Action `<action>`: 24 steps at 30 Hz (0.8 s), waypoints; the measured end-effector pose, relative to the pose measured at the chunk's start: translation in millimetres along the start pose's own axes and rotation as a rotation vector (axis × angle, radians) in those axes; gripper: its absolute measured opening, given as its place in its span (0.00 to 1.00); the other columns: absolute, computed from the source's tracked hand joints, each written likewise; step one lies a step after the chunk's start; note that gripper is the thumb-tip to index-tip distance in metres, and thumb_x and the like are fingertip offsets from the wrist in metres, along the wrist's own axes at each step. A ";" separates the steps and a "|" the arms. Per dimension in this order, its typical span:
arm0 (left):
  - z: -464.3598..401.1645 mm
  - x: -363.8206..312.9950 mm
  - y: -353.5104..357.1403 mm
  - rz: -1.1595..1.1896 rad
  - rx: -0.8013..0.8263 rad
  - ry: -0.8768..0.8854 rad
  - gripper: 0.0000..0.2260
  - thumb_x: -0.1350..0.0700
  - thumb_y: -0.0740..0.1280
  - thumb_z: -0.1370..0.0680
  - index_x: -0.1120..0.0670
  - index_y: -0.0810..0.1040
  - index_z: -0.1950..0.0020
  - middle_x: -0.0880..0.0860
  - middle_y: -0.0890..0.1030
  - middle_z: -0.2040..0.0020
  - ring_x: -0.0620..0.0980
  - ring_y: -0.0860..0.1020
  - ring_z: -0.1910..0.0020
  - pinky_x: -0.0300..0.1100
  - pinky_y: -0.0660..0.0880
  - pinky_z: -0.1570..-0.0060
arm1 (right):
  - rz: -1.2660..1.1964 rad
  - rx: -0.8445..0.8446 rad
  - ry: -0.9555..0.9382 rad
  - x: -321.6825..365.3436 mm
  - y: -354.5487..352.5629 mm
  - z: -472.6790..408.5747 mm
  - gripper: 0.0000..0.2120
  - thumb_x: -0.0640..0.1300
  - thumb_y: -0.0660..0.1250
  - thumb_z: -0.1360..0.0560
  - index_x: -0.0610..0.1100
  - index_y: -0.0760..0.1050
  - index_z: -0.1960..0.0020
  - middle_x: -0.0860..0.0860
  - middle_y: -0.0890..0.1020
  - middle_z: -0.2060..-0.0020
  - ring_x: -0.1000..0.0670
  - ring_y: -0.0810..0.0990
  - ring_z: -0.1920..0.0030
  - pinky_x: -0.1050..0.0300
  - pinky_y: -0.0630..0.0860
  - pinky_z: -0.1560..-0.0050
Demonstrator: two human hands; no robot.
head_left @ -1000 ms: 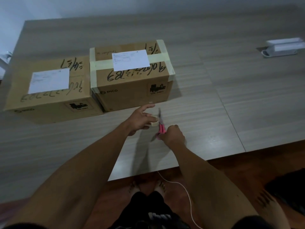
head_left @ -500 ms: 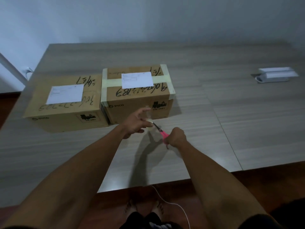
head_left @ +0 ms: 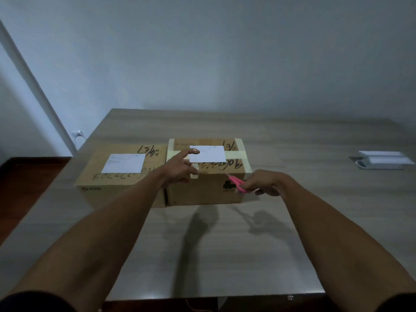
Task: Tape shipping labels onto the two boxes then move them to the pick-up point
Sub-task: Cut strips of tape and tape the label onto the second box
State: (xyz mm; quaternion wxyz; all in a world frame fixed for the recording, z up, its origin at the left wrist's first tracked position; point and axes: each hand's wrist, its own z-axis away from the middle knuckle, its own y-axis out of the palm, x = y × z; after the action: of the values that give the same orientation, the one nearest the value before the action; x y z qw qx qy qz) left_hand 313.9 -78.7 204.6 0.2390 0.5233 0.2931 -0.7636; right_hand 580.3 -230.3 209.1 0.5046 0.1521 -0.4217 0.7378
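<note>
Left hand extended, index finger straight; right hand curled, grip closed on handles.

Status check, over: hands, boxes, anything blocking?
Left hand pinches tape piece at right box's label. Right hand grips pink scissors. Left box's label untaped. Nothing blocking.

Support surface: wood-grain table. Resting on it — two cardboard boxes, left box touching right box, mid-frame — white device, far right.
</note>
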 end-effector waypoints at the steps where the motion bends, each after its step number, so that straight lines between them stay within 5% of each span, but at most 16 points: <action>1: 1.2 -3.5 -4.6 -0.009 -0.014 -0.003 0.26 0.66 0.74 0.25 0.38 0.77 0.39 0.67 0.80 0.42 0.64 0.82 0.46 0.55 0.81 0.49 | -0.015 0.011 -0.014 7.4 -4.1 1.4 0.04 0.45 0.79 0.28 0.45 0.89 0.60 0.46 0.86 0.46 0.45 0.77 0.42 0.49 0.68 0.45; 6: 2.6 -19.5 -18.7 -0.021 0.002 -0.020 0.27 0.66 0.71 0.23 0.39 0.74 0.33 0.58 0.83 0.46 0.55 0.78 0.48 0.51 0.78 0.49 | 0.013 0.106 -0.063 40.6 -18.4 -2.4 0.02 0.41 0.78 0.28 0.42 0.88 0.57 0.47 0.86 0.53 0.47 0.76 0.48 0.50 0.70 0.47; 24: -20.0 -34.7 -30.6 -0.104 0.162 -0.083 0.27 0.69 0.71 0.23 0.40 0.75 0.34 0.56 0.81 0.45 0.53 0.78 0.48 0.50 0.78 0.48 | 0.232 0.157 -0.102 91.8 -35.3 -34.5 0.09 0.46 0.79 0.29 0.42 0.89 0.52 0.47 0.84 0.55 0.50 0.73 0.55 0.57 0.71 0.58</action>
State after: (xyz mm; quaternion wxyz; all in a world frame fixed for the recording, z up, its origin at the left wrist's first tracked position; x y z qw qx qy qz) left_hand 318.3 -40.9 237.7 0.1676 0.4931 0.2471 -0.8171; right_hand 577.2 -142.2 264.7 0.3803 0.1788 -0.4026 0.8133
